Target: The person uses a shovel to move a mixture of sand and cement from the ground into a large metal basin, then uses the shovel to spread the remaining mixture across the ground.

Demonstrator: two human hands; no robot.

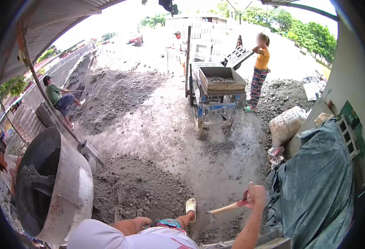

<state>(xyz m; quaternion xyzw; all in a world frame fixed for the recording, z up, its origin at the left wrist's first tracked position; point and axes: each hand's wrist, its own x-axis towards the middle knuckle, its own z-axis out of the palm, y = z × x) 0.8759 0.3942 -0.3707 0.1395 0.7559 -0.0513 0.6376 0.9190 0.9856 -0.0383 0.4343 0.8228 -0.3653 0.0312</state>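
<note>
My right hand (257, 195) is closed around the red grip of a shovel (226, 208) at the lower right. Its pale wooden shaft slopes down and left to a metal end near the ground, beside my foot in a light clog (191, 207). Just the bent left arm (132, 225) shows at the bottom, below a white sleeve; my left hand is hidden. Left of my feet lies a heap of grey gravelly mix (137, 189). A large drum mixer (72, 186) with a dark, caked inside stands at the lower left.
Ahead stands a blue-framed machine (219, 108) with a gravel-filled hopper; a person in yellow (262, 58) is beside it. Another person digs at a big sand pile (112, 87). A co-worker (8, 166) is behind the drum. A sack (288, 124) and grey-green tarp (315, 182) line the right.
</note>
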